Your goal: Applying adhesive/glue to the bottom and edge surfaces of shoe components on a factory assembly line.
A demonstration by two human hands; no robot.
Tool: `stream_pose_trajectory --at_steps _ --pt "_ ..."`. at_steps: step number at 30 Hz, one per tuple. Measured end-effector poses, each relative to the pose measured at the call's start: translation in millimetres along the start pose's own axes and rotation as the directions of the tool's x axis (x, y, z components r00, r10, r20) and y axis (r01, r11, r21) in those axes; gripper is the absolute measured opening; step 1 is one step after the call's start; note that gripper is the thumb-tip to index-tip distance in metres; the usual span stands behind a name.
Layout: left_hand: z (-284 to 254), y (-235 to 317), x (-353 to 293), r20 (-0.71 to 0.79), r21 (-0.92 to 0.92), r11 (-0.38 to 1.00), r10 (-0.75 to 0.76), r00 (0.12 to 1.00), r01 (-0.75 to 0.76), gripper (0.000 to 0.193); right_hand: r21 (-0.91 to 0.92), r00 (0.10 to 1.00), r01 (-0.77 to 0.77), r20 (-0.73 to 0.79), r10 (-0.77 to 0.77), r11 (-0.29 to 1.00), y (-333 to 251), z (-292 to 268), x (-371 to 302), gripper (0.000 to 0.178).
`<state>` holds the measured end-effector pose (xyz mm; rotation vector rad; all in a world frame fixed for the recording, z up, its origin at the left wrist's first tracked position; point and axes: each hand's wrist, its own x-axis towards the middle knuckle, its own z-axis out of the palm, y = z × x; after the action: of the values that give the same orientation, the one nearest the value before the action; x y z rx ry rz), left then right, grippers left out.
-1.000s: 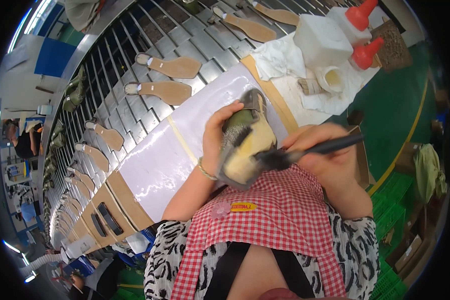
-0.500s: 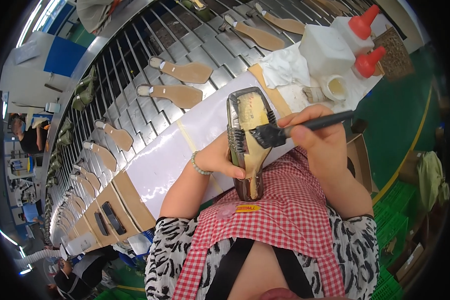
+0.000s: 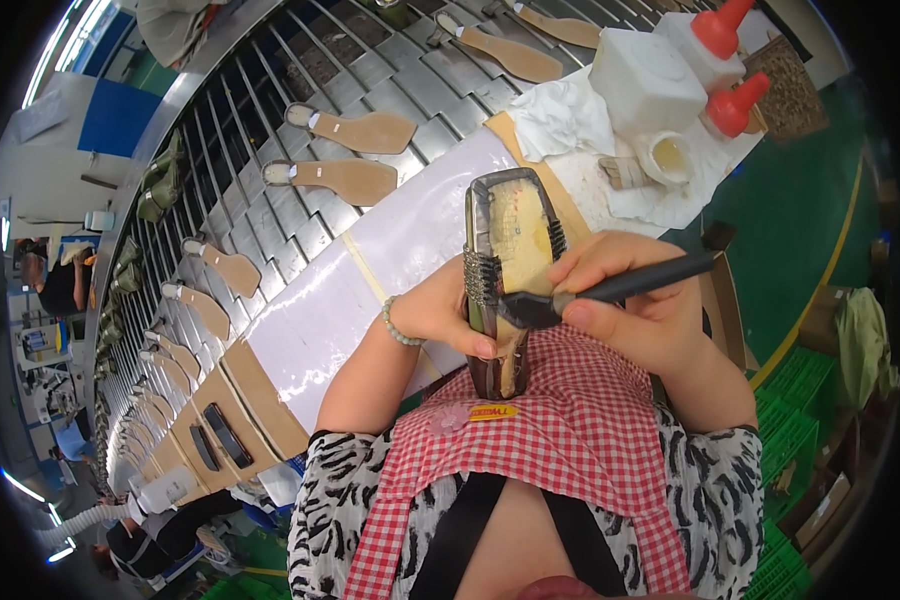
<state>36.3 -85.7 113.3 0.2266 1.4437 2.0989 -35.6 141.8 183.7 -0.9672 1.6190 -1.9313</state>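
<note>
A: Status? Clock = picture, 12 at top.

B: Shoe (image 3: 522,225) is dead centre, underside toward the camera, toe at 12, heel at 6 in front of the checked apron (image 3: 540,440). Can't tell if the heel rests on it.

A: Hands?

B: Left hand (image 3: 435,312) is clamped on the shoe from 9, thumb across the narrow waist. Right hand (image 3: 638,305) is closed round the brush (image 3: 660,278), handle toward 3. Hands apart from each other, shoe and brush between. Sheeted worktop (image 3: 320,310) at 9 to 11; cup of pale liquid (image 3: 670,158) at 2.

A: How to do this stroke well?

B: My take: lock the left grip so the shoe can't roll under the bristles. Light pressure, short 12-to-6 passes, brush head laid flat. Work right into the pleated edges at 3 and 9, but don't spill over onto the upper. Mind the left thumb, it's near the brush head.

A: Delta vs earlier?

B: Half a second ago the brush head was higher, near the ball; now it's toward 6, at the waist. Left grip about the same. A second ago the shoe was tilted, upper showing; now it's near-straight 12 to 6.
</note>
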Motion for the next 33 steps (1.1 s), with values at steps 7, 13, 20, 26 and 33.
stream_pose_trajectory --at_steps 7,13,20,26,33 --pt "0.5 -7.4 4.3 -0.019 0.028 0.998 0.052 0.998 -0.052 0.090 -0.186 0.985 0.143 -0.065 -0.157 0.972 -2.6 -1.5 4.0 0.018" --pt "-0.2 -13.8 6.1 -0.013 -0.036 0.999 0.013 1.000 -0.013 0.089 -0.030 0.997 -0.001 -0.078 -0.002 1.000 -8.2 -28.7 -7.3 0.019" --pt "-7.1 -57.7 -9.0 -0.417 -0.100 0.966 0.178 0.891 -0.240 0.101 -0.540 0.804 -0.321 -0.589 -0.077 0.778 2.5 -126.9 -4.2 0.021" --pt "-8.0 -23.6 -5.2 -0.520 -0.194 0.878 0.285 0.805 -0.437 0.116 -0.678 0.824 -0.470 -0.567 0.006 0.565 36.2 -165.8 1.0 0.020" --pt "-5.3 -23.8 -8.2 -0.549 -0.158 0.886 0.289 0.784 -0.437 0.114 -0.579 0.842 -0.440 -0.533 0.089 0.686 29.7 -173.2 -2.4 0.022"
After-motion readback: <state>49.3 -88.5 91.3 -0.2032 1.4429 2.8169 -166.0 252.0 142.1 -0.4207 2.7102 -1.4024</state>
